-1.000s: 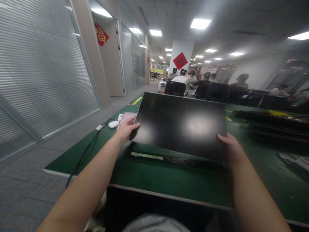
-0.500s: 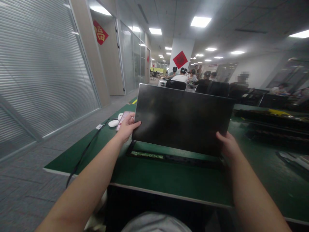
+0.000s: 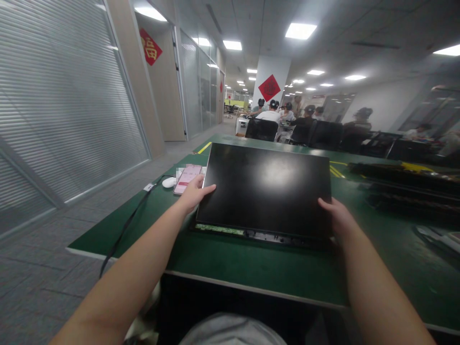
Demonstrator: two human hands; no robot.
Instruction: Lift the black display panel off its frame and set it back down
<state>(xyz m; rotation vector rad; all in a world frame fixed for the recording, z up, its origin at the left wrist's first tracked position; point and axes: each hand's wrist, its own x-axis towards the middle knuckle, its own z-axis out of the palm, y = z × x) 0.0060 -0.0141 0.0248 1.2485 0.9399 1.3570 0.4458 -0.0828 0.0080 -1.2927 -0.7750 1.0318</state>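
Hands grip the flat black rectangular display panel (image 3: 266,189) lying on the green worktable (image 3: 251,268): left hand (image 3: 196,191) clasping its left edge, right hand (image 3: 336,218) its right corner.

Green table (image 3: 251,273), grey floor (image 3: 32,268), glass partitions (image 3: 64,110), ceiling lights (image 3: 300,30).

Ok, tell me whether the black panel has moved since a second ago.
Yes. The black panel has dropped flat; its far edge now sits below the black chairs behind the green table.
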